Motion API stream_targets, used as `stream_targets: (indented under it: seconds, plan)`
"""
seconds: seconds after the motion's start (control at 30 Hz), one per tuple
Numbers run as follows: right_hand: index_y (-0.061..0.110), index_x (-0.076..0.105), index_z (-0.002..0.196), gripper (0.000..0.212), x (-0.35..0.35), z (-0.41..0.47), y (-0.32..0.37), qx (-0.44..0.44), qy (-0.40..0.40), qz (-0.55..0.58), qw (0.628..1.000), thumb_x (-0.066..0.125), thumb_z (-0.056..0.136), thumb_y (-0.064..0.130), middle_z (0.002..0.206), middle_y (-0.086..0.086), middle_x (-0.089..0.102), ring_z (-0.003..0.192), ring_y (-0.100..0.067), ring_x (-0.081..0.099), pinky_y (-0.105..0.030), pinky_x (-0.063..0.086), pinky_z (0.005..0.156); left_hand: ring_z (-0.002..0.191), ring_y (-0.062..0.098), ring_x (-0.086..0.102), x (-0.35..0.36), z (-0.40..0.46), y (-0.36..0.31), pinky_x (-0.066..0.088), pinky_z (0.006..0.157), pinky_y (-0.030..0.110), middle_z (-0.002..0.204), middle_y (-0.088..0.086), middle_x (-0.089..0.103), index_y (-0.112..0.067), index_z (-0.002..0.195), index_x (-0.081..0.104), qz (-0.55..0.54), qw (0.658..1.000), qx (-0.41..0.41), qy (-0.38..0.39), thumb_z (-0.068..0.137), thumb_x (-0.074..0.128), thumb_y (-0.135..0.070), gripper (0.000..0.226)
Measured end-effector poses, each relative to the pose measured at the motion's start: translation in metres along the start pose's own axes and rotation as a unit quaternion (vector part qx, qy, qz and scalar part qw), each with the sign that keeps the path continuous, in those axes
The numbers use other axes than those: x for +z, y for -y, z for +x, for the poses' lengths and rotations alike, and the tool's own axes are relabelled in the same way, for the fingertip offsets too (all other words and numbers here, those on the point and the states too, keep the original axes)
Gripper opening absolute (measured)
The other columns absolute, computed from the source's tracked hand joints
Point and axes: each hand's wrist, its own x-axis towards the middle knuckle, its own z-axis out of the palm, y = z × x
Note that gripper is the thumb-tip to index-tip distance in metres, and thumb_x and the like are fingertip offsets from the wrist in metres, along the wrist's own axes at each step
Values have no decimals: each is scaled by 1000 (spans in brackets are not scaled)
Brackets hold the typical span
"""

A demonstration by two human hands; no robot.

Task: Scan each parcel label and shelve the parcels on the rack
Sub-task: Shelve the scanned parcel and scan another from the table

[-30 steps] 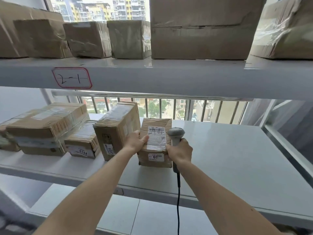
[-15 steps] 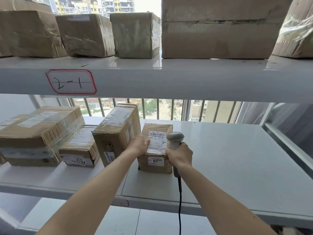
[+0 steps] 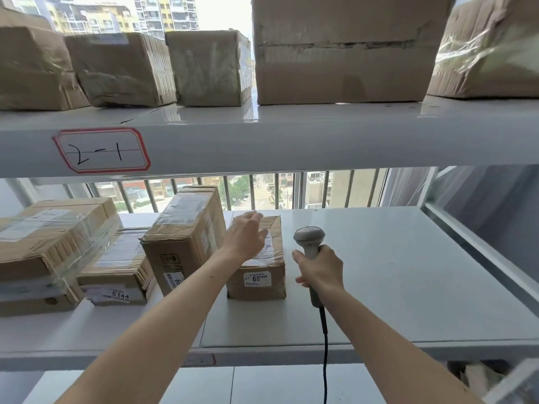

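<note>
A small brown parcel (image 3: 264, 282) with a white number sticker on its front stands on the white middle shelf (image 3: 393, 272) of the rack. My left hand (image 3: 244, 237) hovers over the parcel's top with fingers spread and relaxed; whether it touches the tape is unclear. To the right of the parcel, my right hand (image 3: 320, 269) grips the handle of a grey corded barcode scanner (image 3: 309, 239), its head pointing up and away.
A taller taped box (image 3: 186, 237) stands just left of the parcel, then a flat box marked 5144 (image 3: 116, 275) and a large wrapped box (image 3: 43, 252). The upper shelf, labelled 2-1 (image 3: 102, 150), carries several boxes. Window bars run behind the rack.
My left hand has let go of the parcel's left side and lifted over its top. My right hand with the scanner has moved off the parcel to the right.
</note>
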Motion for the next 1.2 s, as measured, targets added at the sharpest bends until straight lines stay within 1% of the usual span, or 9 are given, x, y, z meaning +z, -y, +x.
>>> stream_targets:
  seconds: [0.1,0.27,0.43,0.53,0.67,0.8,0.9,1.03,1.2]
  plan:
    - [8,58,102,30,-26,-6,-12,12,-40,21,999,69,92,34,87,-2,71,50,-14,72,-33,63,63,136,30,50,8,5,-32,46,106,45,151,9,51,-11,147,48,-12,998,56,7,103,56,-32,49]
    - [11,57,102,26,-77,-28,-44,46,-118,61,990,68,95,33,86,-2,71,50,-10,71,-18,54,49,132,27,55,41,6,-99,49,105,48,148,6,55,-16,144,52,-24,986,158,47,102,57,-41,50]
    - [10,56,101,26,-138,-63,-88,100,-226,97,964,69,94,31,86,-7,73,49,-12,71,-24,58,52,132,22,53,85,-11,-182,48,99,39,146,-1,56,-23,142,54,-40,961,250,111,101,56,-45,47]
    - [8,58,103,28,-177,-93,-120,126,-295,111,941,71,93,31,83,-7,72,48,-13,69,-22,51,43,130,21,55,113,-33,-234,48,100,38,142,-3,59,-24,139,57,-54,939,305,151,101,56,-47,44]
    - [9,61,97,26,-232,-145,-161,157,-391,119,899,71,92,32,82,-6,72,57,-22,73,-25,57,46,128,22,55,145,-77,-304,47,96,37,138,-2,60,-23,136,59,-58,907,364,205,101,56,-44,41]
    - [8,65,94,27,-285,-199,-200,196,-458,133,857,73,87,33,75,-8,74,54,-22,73,-39,63,57,117,25,62,171,-135,-369,50,87,35,127,1,66,-24,125,68,-60,877,412,241,100,55,-39,32]
    - [7,62,95,23,-327,-244,-228,216,-491,138,833,71,90,28,80,-10,73,45,-12,68,-22,53,44,117,24,64,192,-183,-414,52,89,36,126,-3,68,-27,122,71,-85,859,430,265,97,58,-42,31]
    - [8,60,92,21,-378,-300,-266,238,-514,127,814,70,89,27,78,-7,72,50,-18,72,-32,60,53,120,27,62,215,-247,-470,52,92,38,128,1,68,-22,122,70,-90,844,438,297,95,60,-41,35]
    - [10,61,93,17,-441,-357,-309,252,-528,121,802,70,91,25,79,-10,72,47,-16,70,-26,56,46,118,28,62,244,-314,-535,50,87,36,123,1,68,-23,118,70,-75,825,458,322,96,59,-40,31]
